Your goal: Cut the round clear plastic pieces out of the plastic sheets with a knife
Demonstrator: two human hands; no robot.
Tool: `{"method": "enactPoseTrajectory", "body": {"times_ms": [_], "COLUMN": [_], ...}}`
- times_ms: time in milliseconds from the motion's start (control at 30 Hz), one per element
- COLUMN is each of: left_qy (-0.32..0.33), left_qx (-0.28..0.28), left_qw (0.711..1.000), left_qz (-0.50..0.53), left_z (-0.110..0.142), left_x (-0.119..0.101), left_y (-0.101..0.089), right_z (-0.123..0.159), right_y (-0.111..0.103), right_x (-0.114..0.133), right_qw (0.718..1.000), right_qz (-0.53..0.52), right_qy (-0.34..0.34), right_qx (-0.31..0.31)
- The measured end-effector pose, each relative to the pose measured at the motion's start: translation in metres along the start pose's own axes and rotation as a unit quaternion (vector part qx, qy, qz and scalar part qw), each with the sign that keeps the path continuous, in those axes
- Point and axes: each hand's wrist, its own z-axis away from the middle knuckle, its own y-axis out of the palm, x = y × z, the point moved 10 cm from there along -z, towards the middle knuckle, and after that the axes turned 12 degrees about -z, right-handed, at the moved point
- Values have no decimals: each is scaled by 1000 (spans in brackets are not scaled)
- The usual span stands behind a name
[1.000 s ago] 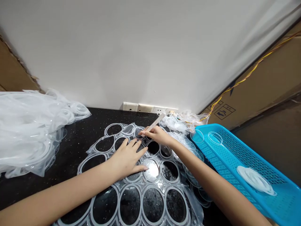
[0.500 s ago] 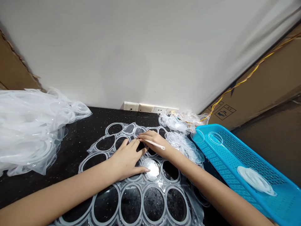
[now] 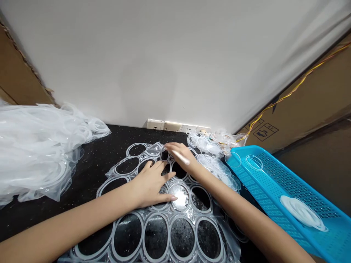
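A left hand (image 3: pixel 151 184), fingers spread flat, presses a clear plastic sheet (image 3: pixel 143 233) punched with round holes on a black counter (image 3: pixel 90 182). A right hand (image 3: pixel 181 155), fingers slightly blurred, pinches a white stick (image 3: pixel 179 157) above the sheet. Clear rings (image 3: pixel 303 212) lie in a blue tray (image 3: pixel 248 148) alongside.

Clear plastic rings (image 3: pixel 168 237) cover a black, white-speckled countertop (image 3: pixel 90 171) beside a bright blue, key-patterned tray (image 3: pixel 241 171).

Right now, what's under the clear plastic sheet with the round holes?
Black speckled countertop shows through the holes of the plastic sheet. The parts beneath the left hand and right hand are hidden.
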Motion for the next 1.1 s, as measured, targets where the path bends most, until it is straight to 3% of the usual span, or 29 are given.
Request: {"method": "enactPoseTrajectory", "body": {"times_ms": [133,267,400,533,667,867,1000,1100], "left_qy": [1,9,9,-37,-45,-45,-59,-81], "left_qx": [8,12,-6,-36,-26,-27,-31,-24], "left_qw": [1000,1000,999,999,998,994,991,990], "left_qz": [11,21,37,11,-38,-96,-112,-115], "left_z": [3,4,4,5,8,13,13,13], "left_x": [-3,-4,13,41,38,20,19,18], "left_y": [3,1,-20,-39,-24,-8,-9,-5], "right_z": [-19,-15,19,44,28,-15,-24,-22], "right_y": [-43,-92,-119,-122,-101,-20,28,42], "right_x": [-34,-59,-78,-75,-44,2,7,-2], "right_qw": [991,971,948,934,951,966,954,947], "right_qz": [35,95,141,132,54,-133,-211,-236], "right_qy": [83,165,273,332,303,218,187,188], "right_qx": [-101,-141,-85,-29,-21,46,96,111]}}
